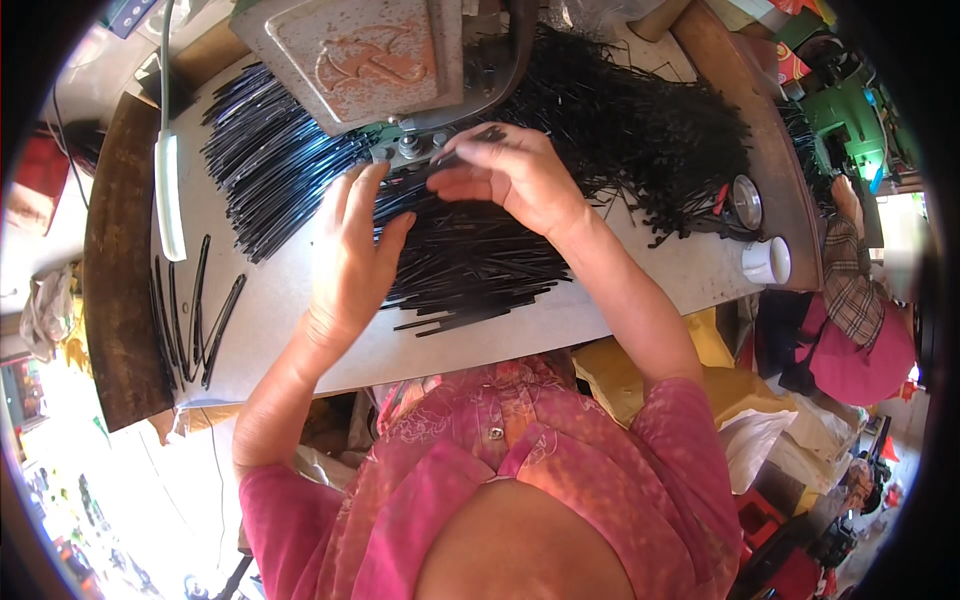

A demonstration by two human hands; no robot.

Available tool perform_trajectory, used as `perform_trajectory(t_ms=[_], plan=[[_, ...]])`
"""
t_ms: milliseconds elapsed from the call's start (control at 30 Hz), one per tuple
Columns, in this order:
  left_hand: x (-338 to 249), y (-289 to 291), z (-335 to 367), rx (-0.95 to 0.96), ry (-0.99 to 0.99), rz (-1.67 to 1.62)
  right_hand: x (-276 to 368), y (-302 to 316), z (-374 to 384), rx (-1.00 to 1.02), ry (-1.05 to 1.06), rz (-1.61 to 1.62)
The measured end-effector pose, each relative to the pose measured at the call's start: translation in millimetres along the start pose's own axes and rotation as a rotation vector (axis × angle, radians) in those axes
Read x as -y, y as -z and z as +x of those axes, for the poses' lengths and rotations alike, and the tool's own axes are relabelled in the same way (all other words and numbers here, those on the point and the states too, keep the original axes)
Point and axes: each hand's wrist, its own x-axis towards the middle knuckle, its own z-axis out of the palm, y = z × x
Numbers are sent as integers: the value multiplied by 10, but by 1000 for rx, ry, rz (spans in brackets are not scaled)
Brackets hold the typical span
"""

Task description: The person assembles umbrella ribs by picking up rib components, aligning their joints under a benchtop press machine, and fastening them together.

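Thin black strips (480, 250) lie in a heap between my hands, just in front of a grey metal machine (350, 75) with worn reddish paint. My left hand (350, 255) is at the heap's left side, its thumb apart from its stretched fingers; no strip shows plainly held in it. Across from it, my right hand (515, 180) has bent fingers around dark strip ends, partly blurred. Both sets of fingertips are close to the machine's small round metal fittings (408, 146). More long black strips (275, 165) lie side by side on the left.
A tangled pile of black pieces (640, 130) covers the right of the pale table (500, 350). Several loose strips (200, 320) lie near its left edge. A white mug (766, 261) and a round metal-rimmed object (745, 203) stand right. A tube lamp (169, 195) hangs left. Another person (860, 340) works far right.
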Motion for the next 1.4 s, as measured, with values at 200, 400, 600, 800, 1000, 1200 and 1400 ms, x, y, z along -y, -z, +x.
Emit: perform_trajectory(t_ms=[200, 400, 600, 800, 1000, 1200, 1400], plan=[[-183, -198, -167, 40, 112, -486, -58, 193, 192, -187, 124, 142], [331, -157, 251, -25, 763, -1333, -84, 132, 244, -182, 127, 184], [538, -214, 431, -78, 678, -1406, -104, 102, 265, -201, 152, 184], [488, -244, 386, -136, 667, -1380, -128, 47, 245, -246, 185, 201], [434, -274, 343, -169, 660, -1387, -151, 5, 213, -296, 178, 210], [377, -262, 318, -192, 680, -1380, -127, -39, 171, -336, 144, 215], [387, -275, 355, -211, 667, -1345, -151, -42, 185, -351, 164, 220]])
